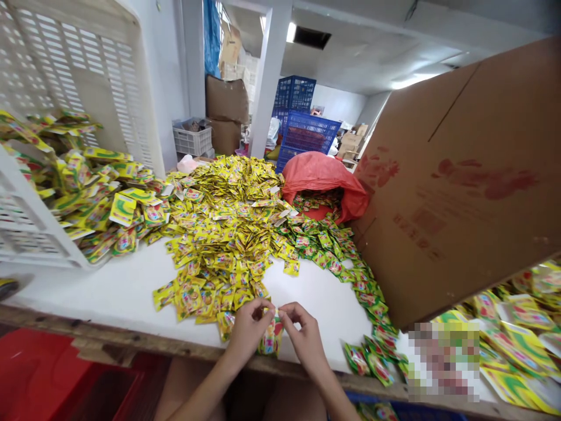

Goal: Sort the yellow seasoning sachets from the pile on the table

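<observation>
Near the front edge of the white table (319, 298), my left hand (248, 326) and my right hand (303, 332) meet with thumbs and forefingers pinched. Between them hangs a small green and yellow packet (272, 340), gripped along its top edge by both hands. My fingertips hide that edge, so I cannot see if it is sealed. Just beyond my left hand spreads a big heap of small yellow packets (228, 234). Green and red packets (368, 292) run in a band to the right of my right hand, several lying close to the table edge (372, 362).
A tilted white crate (131, 88) spills larger yellow packs (123, 207) on the left. A red sack (324, 169) lies open with green packets inside. A large cardboard box (447, 193) leans on the right, beside more yellow packs (517, 345). Blue crates (309, 131) are stacked behind.
</observation>
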Demonstrator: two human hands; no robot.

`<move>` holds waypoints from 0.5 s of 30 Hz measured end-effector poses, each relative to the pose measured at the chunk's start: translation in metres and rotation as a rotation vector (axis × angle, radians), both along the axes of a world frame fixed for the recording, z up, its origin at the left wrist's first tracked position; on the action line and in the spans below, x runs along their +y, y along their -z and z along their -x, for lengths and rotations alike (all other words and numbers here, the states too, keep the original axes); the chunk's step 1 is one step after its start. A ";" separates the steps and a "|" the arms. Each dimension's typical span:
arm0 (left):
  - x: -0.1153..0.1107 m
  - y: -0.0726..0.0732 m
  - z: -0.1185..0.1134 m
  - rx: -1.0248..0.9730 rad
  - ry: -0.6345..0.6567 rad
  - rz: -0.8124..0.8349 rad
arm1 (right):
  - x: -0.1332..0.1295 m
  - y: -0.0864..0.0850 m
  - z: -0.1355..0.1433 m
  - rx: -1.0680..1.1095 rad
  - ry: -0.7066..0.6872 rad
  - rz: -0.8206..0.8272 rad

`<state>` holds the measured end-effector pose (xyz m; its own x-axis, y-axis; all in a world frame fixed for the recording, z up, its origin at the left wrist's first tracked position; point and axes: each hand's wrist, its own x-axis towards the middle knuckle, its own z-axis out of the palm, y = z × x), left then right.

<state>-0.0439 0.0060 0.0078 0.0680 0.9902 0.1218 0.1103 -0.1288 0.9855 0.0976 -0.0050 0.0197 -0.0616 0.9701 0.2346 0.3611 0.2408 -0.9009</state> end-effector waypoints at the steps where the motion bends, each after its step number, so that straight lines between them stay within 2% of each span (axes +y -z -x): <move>1: 0.001 0.000 0.000 -0.004 0.009 0.006 | 0.000 0.001 0.000 0.001 0.001 -0.001; 7: -0.009 -0.001 0.008 -0.028 0.086 -0.022 | -0.011 0.019 0.000 0.033 0.023 -0.016; 12: -0.026 -0.011 0.018 0.076 0.173 -0.103 | -0.021 0.035 -0.006 -0.033 -0.030 -0.061; 13: -0.028 -0.013 0.020 0.086 0.182 -0.120 | -0.022 0.036 -0.009 -0.068 0.006 -0.092; 15: -0.028 -0.015 0.028 0.100 0.171 -0.158 | -0.026 0.036 -0.016 -0.134 0.182 -0.164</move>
<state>-0.0724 -0.0216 0.0231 0.2522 0.9324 0.2587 0.1699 -0.3059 0.9368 0.1139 -0.0307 -0.0167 0.0690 0.9178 0.3909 0.5250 0.2998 -0.7965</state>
